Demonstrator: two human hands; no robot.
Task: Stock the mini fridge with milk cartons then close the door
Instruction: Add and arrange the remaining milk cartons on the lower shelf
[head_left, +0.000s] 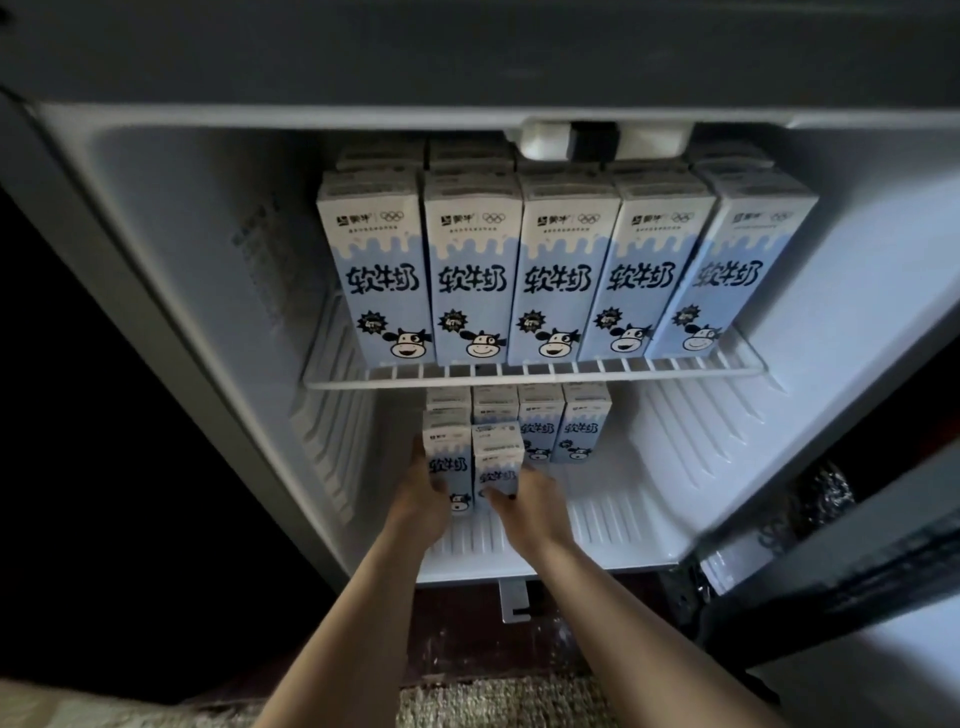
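The mini fridge (208, 291) stands open with its door (852, 551) swung out to the right. Several blue-and-white milk cartons (563, 270) with a cow print fill the wire shelf (535, 375) in rows. On the fridge floor (639, 525) stand more cartons (582, 426) at the back. My left hand (423, 496) grips a front carton (448, 462) on the floor level. My right hand (532, 506) grips the carton (497, 465) right beside it. Both cartons stand upright and touch each other.
The right half of the fridge floor shows bare ribbed plastic. A woven mat (498, 701) lies on the ground in front. A metal hinge bracket (514, 600) sticks out below the fridge's front edge. The left surroundings are dark.
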